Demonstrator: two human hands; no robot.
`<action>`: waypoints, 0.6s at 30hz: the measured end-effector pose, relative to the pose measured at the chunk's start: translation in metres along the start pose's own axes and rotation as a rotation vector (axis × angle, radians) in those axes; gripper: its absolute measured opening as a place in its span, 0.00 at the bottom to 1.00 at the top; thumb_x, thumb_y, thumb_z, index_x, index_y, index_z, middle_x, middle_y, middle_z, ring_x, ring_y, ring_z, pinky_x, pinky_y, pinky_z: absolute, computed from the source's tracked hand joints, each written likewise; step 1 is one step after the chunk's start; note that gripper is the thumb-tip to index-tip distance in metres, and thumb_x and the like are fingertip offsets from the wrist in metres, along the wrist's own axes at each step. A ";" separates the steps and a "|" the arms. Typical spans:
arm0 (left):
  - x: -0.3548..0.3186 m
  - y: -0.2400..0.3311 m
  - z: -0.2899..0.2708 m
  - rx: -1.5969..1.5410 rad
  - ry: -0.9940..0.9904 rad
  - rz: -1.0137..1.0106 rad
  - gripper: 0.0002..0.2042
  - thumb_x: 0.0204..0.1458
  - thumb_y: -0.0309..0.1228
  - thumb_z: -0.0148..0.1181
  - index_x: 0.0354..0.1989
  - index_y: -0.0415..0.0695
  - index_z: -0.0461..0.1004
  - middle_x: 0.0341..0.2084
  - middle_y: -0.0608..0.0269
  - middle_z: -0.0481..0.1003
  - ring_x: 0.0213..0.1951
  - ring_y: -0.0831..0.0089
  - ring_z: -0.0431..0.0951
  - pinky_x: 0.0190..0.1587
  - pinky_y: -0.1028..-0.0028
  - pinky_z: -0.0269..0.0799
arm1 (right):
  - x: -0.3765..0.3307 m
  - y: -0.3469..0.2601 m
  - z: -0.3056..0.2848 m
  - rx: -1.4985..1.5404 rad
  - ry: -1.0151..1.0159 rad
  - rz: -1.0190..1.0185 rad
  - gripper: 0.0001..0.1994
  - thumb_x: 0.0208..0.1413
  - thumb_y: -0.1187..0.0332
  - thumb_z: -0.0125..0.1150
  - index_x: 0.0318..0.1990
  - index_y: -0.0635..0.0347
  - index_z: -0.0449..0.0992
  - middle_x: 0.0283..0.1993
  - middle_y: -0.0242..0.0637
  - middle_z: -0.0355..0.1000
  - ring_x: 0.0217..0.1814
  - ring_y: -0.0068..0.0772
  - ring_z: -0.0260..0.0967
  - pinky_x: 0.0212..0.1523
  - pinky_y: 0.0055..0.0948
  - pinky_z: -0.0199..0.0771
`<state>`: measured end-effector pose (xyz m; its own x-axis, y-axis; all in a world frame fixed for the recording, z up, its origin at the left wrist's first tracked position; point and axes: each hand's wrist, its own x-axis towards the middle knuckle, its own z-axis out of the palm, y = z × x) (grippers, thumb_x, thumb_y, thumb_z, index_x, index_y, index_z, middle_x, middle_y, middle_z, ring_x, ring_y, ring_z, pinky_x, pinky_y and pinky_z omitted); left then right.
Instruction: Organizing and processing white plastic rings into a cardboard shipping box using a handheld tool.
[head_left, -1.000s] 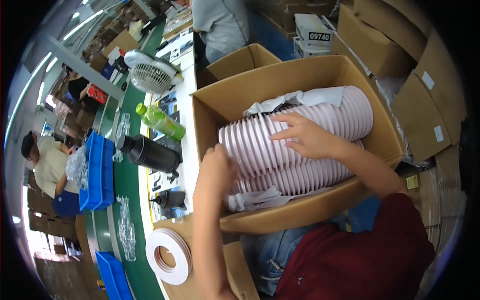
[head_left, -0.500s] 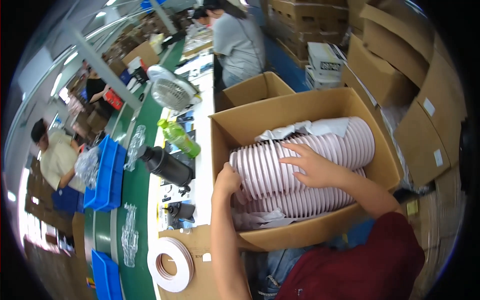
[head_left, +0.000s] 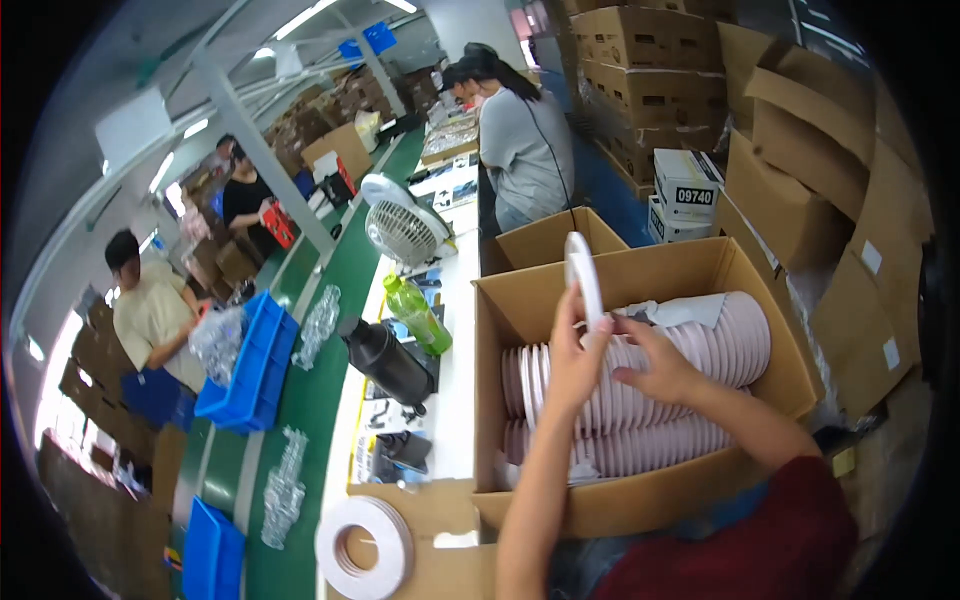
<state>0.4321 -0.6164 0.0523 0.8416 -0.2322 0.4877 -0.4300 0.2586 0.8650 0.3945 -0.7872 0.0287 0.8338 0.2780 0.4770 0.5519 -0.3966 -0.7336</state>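
Observation:
A white flat ring [head_left: 584, 268] stands nearly edge-on above an open cardboard box [head_left: 640, 494], with my left hand [head_left: 578, 352] closed around its lower part. Just to the right, my right hand [head_left: 662, 364] is open, thumb and fingers apart, over the rings. Its fingertips come close to my left hand; whether they touch the ring I cannot tell. Inside the box, pale pinkish-white rings [head_left: 735, 335] stand packed on edge in two rows. White wrapping [head_left: 690, 311] lies on the far row. A small pile of similar rings [head_left: 366, 548] lies flat on cardboard at the lower left.
On the white bench left of the box stand a fan [head_left: 400, 228], a green bottle [head_left: 416, 315] and a black bottle [head_left: 388, 362]. Beyond runs a green conveyor with blue bins [head_left: 250, 372]. Cartons [head_left: 830, 190] crowd the right. Several people work farther off.
My left hand has risen from the box's left side with one ring. My right hand stays over the rows, now beside my left hand. The whole view has shifted.

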 end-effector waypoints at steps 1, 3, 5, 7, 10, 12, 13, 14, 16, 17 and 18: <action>-0.006 -0.011 -0.003 0.080 -0.062 -0.008 0.32 0.58 0.30 0.60 0.69 0.38 0.54 0.47 0.56 0.71 0.49 0.68 0.71 0.55 0.67 0.68 | 0.002 0.002 0.010 0.072 0.045 0.086 0.38 0.50 0.65 0.72 0.67 0.64 0.59 0.60 0.50 0.68 0.64 0.48 0.66 0.61 0.41 0.69; -0.012 -0.019 0.006 0.129 -0.145 0.069 0.30 0.57 0.26 0.59 0.68 0.39 0.57 0.52 0.56 0.68 0.49 0.71 0.69 0.56 0.70 0.66 | 0.004 0.001 0.006 0.005 0.063 0.073 0.36 0.47 0.69 0.72 0.65 0.61 0.63 0.57 0.48 0.71 0.60 0.48 0.70 0.61 0.42 0.69; -0.023 -0.017 0.006 0.423 -0.202 0.122 0.29 0.58 0.25 0.58 0.68 0.40 0.57 0.52 0.57 0.67 0.50 0.70 0.69 0.57 0.71 0.65 | 0.004 -0.001 -0.002 -0.183 -0.001 -0.039 0.30 0.48 0.71 0.70 0.60 0.61 0.68 0.57 0.49 0.71 0.59 0.47 0.71 0.59 0.41 0.71; -0.023 -0.028 0.008 0.313 -0.213 0.046 0.27 0.60 0.27 0.57 0.67 0.39 0.59 0.53 0.56 0.67 0.53 0.69 0.69 0.59 0.72 0.63 | 0.007 -0.012 -0.001 -0.177 0.018 -0.058 0.24 0.49 0.72 0.68 0.55 0.64 0.72 0.54 0.48 0.73 0.56 0.44 0.73 0.55 0.38 0.73; -0.019 -0.030 0.009 0.008 -0.143 -0.096 0.21 0.62 0.32 0.54 0.63 0.38 0.64 0.50 0.55 0.69 0.51 0.68 0.68 0.57 0.70 0.64 | 0.002 -0.004 0.003 -0.020 -0.052 0.063 0.23 0.50 0.72 0.67 0.55 0.65 0.72 0.49 0.45 0.77 0.53 0.39 0.75 0.52 0.35 0.75; -0.015 -0.023 0.010 -0.070 -0.115 -0.162 0.20 0.65 0.35 0.50 0.61 0.36 0.66 0.53 0.56 0.70 0.53 0.70 0.70 0.57 0.71 0.66 | 0.003 0.010 0.001 -0.090 -0.074 -0.014 0.20 0.53 0.68 0.65 0.52 0.66 0.74 0.48 0.48 0.77 0.50 0.41 0.76 0.52 0.37 0.74; -0.013 -0.019 0.007 -0.074 -0.110 -0.183 0.21 0.66 0.39 0.49 0.60 0.36 0.68 0.53 0.56 0.72 0.53 0.71 0.72 0.57 0.72 0.67 | 0.002 0.019 -0.002 -0.183 -0.076 -0.111 0.19 0.54 0.66 0.65 0.51 0.66 0.74 0.47 0.48 0.77 0.49 0.42 0.76 0.51 0.37 0.74; -0.014 -0.019 0.000 -0.068 -0.069 -0.216 0.21 0.66 0.39 0.48 0.59 0.36 0.69 0.51 0.56 0.73 0.52 0.71 0.73 0.56 0.72 0.67 | 0.004 0.015 -0.002 -0.100 -0.133 -0.005 0.18 0.55 0.65 0.64 0.50 0.66 0.75 0.47 0.49 0.77 0.49 0.42 0.76 0.52 0.37 0.73; -0.014 -0.028 -0.013 -0.065 -0.051 -0.328 0.20 0.66 0.38 0.47 0.57 0.34 0.70 0.49 0.55 0.75 0.50 0.71 0.75 0.56 0.72 0.68 | 0.008 0.011 -0.003 0.008 -0.202 0.196 0.17 0.57 0.64 0.62 0.50 0.66 0.75 0.48 0.50 0.76 0.52 0.40 0.74 0.54 0.37 0.71; -0.014 -0.022 -0.016 -0.048 -0.064 -0.386 0.20 0.66 0.38 0.47 0.57 0.34 0.70 0.48 0.55 0.76 0.49 0.71 0.75 0.56 0.72 0.68 | 0.010 0.006 -0.007 0.039 -0.219 0.262 0.17 0.59 0.63 0.60 0.51 0.66 0.75 0.49 0.49 0.75 0.53 0.39 0.73 0.55 0.36 0.70; -0.015 -0.018 -0.013 -0.059 -0.051 -0.432 0.20 0.67 0.38 0.46 0.56 0.33 0.70 0.48 0.55 0.76 0.49 0.70 0.75 0.55 0.72 0.68 | 0.007 0.007 -0.010 0.028 -0.203 0.285 0.17 0.59 0.63 0.60 0.51 0.66 0.75 0.49 0.49 0.75 0.53 0.39 0.73 0.55 0.36 0.70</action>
<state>0.4318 -0.6056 0.0281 0.9222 -0.3763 0.0891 -0.0213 0.1806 0.9833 0.4045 -0.7966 0.0324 0.9328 0.3289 0.1476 0.2947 -0.4597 -0.8377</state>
